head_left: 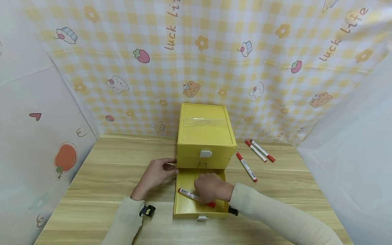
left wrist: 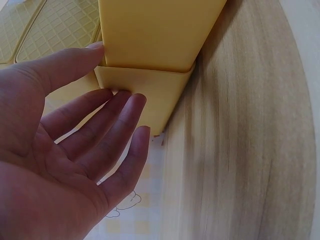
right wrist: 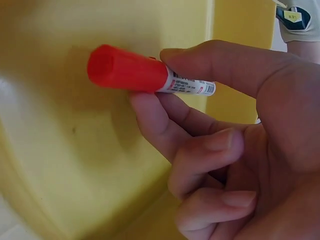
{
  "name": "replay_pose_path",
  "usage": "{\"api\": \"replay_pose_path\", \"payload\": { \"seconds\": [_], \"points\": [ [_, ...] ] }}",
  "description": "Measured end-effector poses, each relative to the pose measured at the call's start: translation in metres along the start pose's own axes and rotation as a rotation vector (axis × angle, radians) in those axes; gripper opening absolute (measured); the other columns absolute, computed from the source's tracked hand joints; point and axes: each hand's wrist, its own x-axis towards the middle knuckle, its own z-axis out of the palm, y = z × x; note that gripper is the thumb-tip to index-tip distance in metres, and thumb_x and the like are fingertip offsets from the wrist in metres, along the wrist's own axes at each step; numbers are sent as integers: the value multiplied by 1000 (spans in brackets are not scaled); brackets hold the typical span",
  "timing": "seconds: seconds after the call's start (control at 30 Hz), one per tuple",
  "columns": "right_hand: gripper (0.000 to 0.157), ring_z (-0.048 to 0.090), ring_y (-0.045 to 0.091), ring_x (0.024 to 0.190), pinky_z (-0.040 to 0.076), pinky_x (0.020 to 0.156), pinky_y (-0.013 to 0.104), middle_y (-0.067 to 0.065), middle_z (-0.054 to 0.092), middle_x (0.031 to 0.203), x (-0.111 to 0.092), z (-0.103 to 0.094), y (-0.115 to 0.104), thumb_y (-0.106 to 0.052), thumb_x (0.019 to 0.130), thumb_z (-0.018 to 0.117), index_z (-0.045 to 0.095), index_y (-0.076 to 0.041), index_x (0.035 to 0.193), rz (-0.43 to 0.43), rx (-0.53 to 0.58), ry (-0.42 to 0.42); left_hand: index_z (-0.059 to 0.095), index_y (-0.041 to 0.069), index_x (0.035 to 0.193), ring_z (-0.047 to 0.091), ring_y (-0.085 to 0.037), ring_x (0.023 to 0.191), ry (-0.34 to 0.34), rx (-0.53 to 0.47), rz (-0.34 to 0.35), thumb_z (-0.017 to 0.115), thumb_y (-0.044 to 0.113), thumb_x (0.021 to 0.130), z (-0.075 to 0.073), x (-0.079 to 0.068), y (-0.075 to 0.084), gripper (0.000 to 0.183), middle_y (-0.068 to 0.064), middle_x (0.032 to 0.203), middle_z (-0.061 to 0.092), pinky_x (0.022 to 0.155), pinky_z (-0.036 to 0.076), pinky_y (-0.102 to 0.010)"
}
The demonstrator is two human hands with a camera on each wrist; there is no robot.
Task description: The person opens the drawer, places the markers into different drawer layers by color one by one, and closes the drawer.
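Note:
A yellow cabinet (head_left: 203, 129) of stacked drawers stands against the back cloth, its bottom drawer (head_left: 183, 209) pulled out toward the person. Over that drawer, my right hand (head_left: 209, 187) pinches a white marker with a red cap (right wrist: 127, 70) between thumb and fingers. In the head view this marker (head_left: 188, 194) slants across the drawer, its middle hidden behind the hand. My left hand (head_left: 157, 173) touches the cabinet's left side, fingers extended and thumb near the front edge. The left wrist view shows those fingertips (left wrist: 137, 102) against the yellow side wall.
To the right of the cabinet lie three more red-and-white markers: one nearer marker (head_left: 246, 167) and a pair, the left marker (head_left: 256, 151) and the right marker (head_left: 262, 150). The wooden table (head_left: 128, 153) meets a patterned cloth (head_left: 147, 85) behind and white sheets at both sides.

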Motion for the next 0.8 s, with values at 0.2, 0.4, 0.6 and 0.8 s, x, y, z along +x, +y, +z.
{"api": "replay_pose_path", "payload": {
  "seconds": [0.2, 0.4, 0.6, 0.8],
  "points": [
    [36, 45, 8, 61, 36, 47, 25, -6, 55, 67, 2, 2, -5, -17, 83, 89, 60, -19, 61, -5, -20, -18, 76, -4, 132, 81, -27, 101, -3, 2, -10, 87, 12, 96, 0, 0, 1, 41, -13, 113, 82, 93, 65, -47],
    [34, 44, 9, 66, 37, 51, 26, -7, 54, 70, 4, 4, -7, -18, 85, 88, 63, -20, 62, -14, -8, -26, 76, -5, 131, 81, -27, 101, -2, -6, -2, 86, 11, 97, -1, -1, 1, 39, -14, 112, 82, 91, 66, -46],
    [37, 40, 7, 61, 30, 48, 24, -10, 51, 60, 3, 4, -6, -18, 87, 91, 66, -22, 60, -47, 17, -26, 75, -6, 131, 81, -27, 100, -8, -18, 12, 86, 11, 97, -1, -1, 1, 39, -15, 111, 82, 90, 66, -46],
    [38, 40, 6, 59, 31, 48, 23, -10, 49, 60, -3, -5, 0, -17, 89, 88, 62, -22, 62, -69, 81, -7, 75, -6, 131, 81, -27, 100, -6, -14, 22, 87, 13, 97, -2, -2, 1, 42, -16, 112, 82, 90, 66, -46]
  ]
}}
